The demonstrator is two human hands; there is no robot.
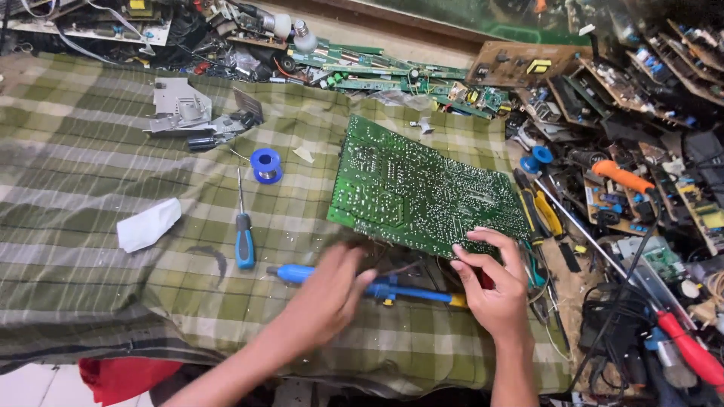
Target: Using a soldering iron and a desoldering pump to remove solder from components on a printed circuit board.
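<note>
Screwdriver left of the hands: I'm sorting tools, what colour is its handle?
Blue with black, on the screwdriver; head view.

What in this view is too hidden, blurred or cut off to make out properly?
Head view:
- Left hand: motion-blurred, so its grip on the long blue pen-shaped tool is unclear.
- Blue tool's middle: hidden behind the left hand.
- Large green circuit board: its underside faces away; its near edge is partly covered by the right hand.
- Red-handled tool: cut off by the right edge.

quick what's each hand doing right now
left hand: blurred, over the blue tool, grip cannot be told
right hand: fingers on green circuit board edge
</note>
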